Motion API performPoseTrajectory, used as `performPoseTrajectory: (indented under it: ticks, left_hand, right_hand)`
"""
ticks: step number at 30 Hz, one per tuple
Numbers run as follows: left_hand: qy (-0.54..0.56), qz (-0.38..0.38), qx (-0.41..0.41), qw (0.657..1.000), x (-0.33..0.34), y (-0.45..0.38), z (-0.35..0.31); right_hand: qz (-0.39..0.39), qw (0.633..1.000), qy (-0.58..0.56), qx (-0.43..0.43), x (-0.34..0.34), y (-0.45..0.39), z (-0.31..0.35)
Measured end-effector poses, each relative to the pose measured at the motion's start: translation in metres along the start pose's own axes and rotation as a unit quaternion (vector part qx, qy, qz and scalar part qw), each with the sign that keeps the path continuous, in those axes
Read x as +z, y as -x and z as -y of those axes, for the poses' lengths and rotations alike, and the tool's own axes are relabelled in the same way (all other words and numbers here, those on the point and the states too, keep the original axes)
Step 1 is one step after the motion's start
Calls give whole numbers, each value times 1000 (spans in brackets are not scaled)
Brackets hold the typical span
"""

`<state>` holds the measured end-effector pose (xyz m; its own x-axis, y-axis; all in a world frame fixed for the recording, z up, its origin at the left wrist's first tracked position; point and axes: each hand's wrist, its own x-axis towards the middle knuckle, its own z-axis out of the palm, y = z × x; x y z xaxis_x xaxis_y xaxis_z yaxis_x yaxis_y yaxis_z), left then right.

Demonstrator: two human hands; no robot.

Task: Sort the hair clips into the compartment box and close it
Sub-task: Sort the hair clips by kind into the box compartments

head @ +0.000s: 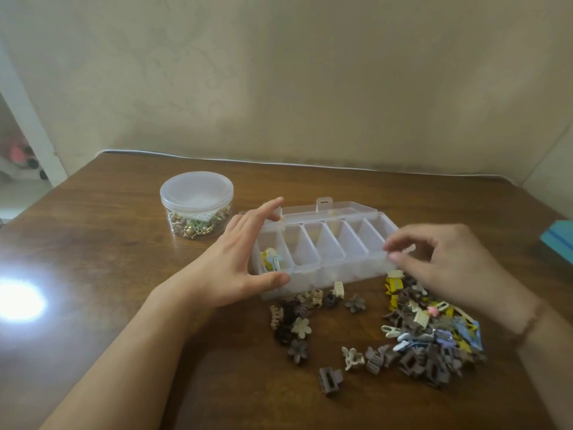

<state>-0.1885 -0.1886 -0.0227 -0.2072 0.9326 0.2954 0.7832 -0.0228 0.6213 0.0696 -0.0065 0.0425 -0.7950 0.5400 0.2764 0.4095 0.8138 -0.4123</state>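
A clear plastic compartment box (325, 276) lies open on the wooden table, its lid (338, 209) folded back behind it. The leftmost compartment holds a few yellow and pale hair clips (271, 259); the other compartments look empty. My left hand (235, 259) grips the box's left end, thumb on the front wall and fingers over the back. My right hand (443, 265) is blurred, its fingertips pinched together at the box's front right rim; whether it holds anything is unclear. Loose clips lie in front: a small brown and cream group (297, 318) and a bigger mixed pile (434, 336).
A round clear jar (196, 206) with a white lid, full of small trinkets, stands left of the box. A blue object (558, 242) sits at the table's right edge. A bright glare spot (18, 299) falls on the table's left side. A wall runs behind the table.
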Motion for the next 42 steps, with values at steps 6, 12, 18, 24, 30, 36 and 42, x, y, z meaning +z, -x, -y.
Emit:
performPoseTrajectory:
  ticks: [6,12,18,24,30,36,42]
  left_hand:
    - [9,1,-9,1000,0,0,0]
    - [8,6,-12,1000,0,0,0]
    - [13,12,-16,1000,0,0,-1]
    - [12,12,-16,1000,-1,0,-1]
    - [5,12,-13,1000,-2,1,-3]
    - [0,15,-13,1000,-2,0,-2]
    - [2,19,-14,1000,-3,0,-3]
  right_hand:
    - [129,973,190,7,11,21,-16]
    - [115,961,249,24,10,20,-23]
    - [171,946,277,8,11,11,-7]
    - [246,920,300,-65,10,3,-2]
    - [265,908,287,-153,12,3,10]
    - [259,918,261,-151,18,-3,11]
    - [272,955,103,-49,20,-11,17]
